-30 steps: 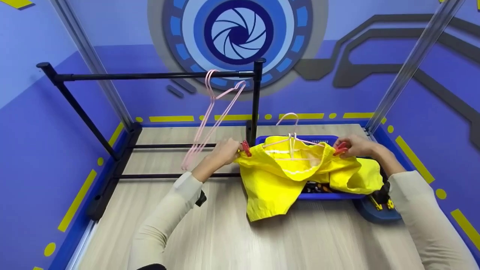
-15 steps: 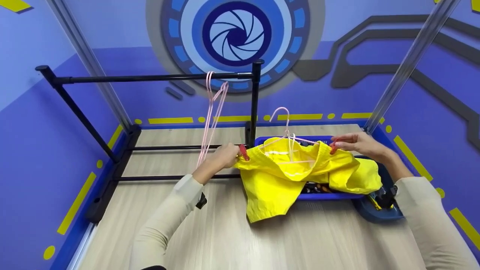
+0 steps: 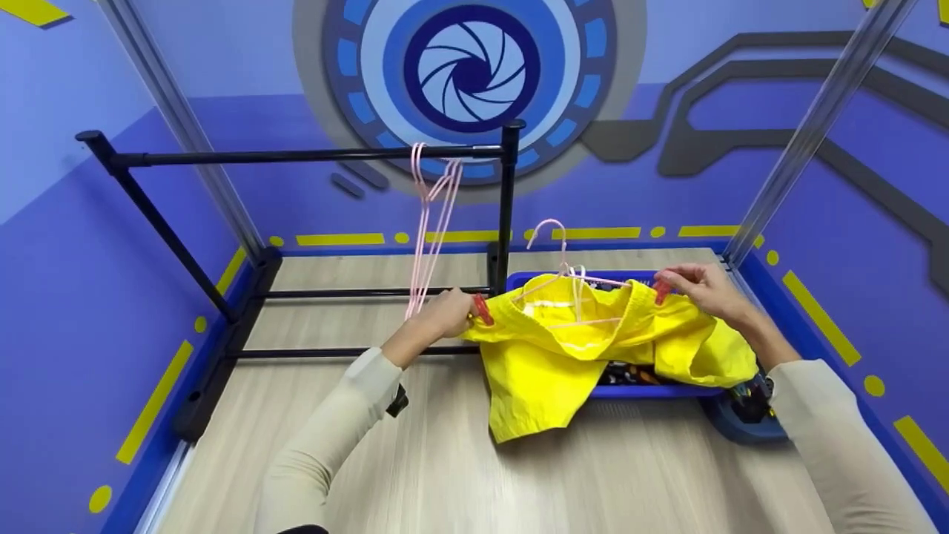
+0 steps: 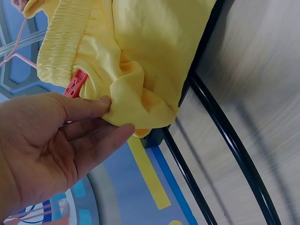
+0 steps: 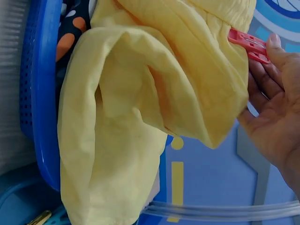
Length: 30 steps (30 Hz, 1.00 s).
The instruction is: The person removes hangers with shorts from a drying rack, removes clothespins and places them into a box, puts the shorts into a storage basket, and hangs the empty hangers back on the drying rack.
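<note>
Over the blue basket [image 3: 645, 391], a yellow garment [image 3: 541, 386], stretched sideways, waist opening uppermost, 1 leg draped across the basket's front left corner. Within the waist opening, a pink hanger [image 3: 564, 248], hook up above the cloth, a pale cord [image 3: 578, 291] just beside its neck. Near the waistband's 2 ends, a left red clip [image 3: 483, 310] and a right red clip [image 3: 661, 291]. Just beside the left red clip, the left hand [image 3: 443, 313], nearly closed, thumb and fingers pinching yellow fabric. At the right red clip, the right hand [image 3: 710, 289], partly closed, thumb against the clip's end and fingers behind, pinching it. Inside the basket, a dark cloth [image 3: 626, 373] with orange spots. Just right of the basket, partly hidden by the right sleeve [image 3: 830, 415], a dark blue bowl [image 3: 730, 429]. Leftward, a black rack [image 3: 296, 156], pink hangers [image 3: 425, 200] on its top rail. Underneath, a wood-grain table [image 3: 415, 482]; behind, a blue wall [image 3: 838, 297].
</note>
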Motion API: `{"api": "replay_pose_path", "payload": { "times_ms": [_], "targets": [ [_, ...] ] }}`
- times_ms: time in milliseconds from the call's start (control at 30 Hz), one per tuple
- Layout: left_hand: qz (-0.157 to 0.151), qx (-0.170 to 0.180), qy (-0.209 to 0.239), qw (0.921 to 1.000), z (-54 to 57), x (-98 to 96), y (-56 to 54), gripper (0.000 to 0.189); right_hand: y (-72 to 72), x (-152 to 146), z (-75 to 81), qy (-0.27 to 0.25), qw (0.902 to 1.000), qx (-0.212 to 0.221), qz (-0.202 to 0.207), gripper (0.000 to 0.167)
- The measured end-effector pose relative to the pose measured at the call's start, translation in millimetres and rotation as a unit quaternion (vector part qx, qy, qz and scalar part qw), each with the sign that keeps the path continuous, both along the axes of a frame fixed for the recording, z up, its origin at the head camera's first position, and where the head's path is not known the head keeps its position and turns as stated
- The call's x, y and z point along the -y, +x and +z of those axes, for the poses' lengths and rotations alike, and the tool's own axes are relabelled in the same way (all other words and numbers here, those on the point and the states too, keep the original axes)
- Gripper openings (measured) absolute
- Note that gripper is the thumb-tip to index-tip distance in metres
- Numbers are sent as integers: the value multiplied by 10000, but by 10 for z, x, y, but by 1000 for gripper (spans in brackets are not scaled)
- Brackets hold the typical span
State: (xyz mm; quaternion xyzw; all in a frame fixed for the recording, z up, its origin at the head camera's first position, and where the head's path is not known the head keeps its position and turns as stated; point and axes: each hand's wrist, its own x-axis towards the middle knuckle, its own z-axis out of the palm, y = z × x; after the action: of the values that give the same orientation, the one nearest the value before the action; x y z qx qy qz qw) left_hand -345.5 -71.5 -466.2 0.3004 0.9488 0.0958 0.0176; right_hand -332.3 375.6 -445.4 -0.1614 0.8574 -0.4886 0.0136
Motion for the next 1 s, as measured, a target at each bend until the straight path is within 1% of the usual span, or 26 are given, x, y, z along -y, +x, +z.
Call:
{"api": "replay_pose_path", "payload": {
  "times_ms": [133,300,400,533,667,733,767,833,900,933,967,1000],
  "targets": [
    [65,75,-5,10000,-21,1,-3,21,-13,44,4,-164,9989,-343,-266,40],
    [-29,44,81,10000,-23,-5,-12,17,-19,88,-1,-335,9948,-771,-584,34],
    [-27,133,37,9999,-20,-5,-17,12,-4,129,17,-582,9917,-946,-650,31],
    [51,293,-28,9996,-14,-3,-16,10,31,185,60,-962,9877,-1056,-635,29],
    [73,285,-68,9995,-9,-3,-21,11,-12,157,11,-1361,9818,-1135,-690,29],
    [28,223,-97,9997,-11,2,-26,12,-46,118,-14,-1928,9735,-953,-778,27],
    [-5,195,-140,9997,-11,4,-27,12,-55,96,-9,-2301,9664,-804,-820,26],
    [-131,129,-214,9996,-15,7,-27,12,-59,51,32,-3083,9462,-455,-869,24],
    [-217,174,-324,9991,-25,6,-24,11,-49,-20,88,-3751,9227,-81,-892,22],
    [-256,205,-381,9987,-29,4,-23,10,-40,-62,112,-3874,9174,51,-904,22],
    [-283,241,-417,9984,-34,2,-23,9,-30,-103,129,-3920,9153,160,-915,21],
    [-298,273,-424,9983,-39,0,-23,9,-21,-147,137,-3877,9163,240,-970,20]
  ]
}}
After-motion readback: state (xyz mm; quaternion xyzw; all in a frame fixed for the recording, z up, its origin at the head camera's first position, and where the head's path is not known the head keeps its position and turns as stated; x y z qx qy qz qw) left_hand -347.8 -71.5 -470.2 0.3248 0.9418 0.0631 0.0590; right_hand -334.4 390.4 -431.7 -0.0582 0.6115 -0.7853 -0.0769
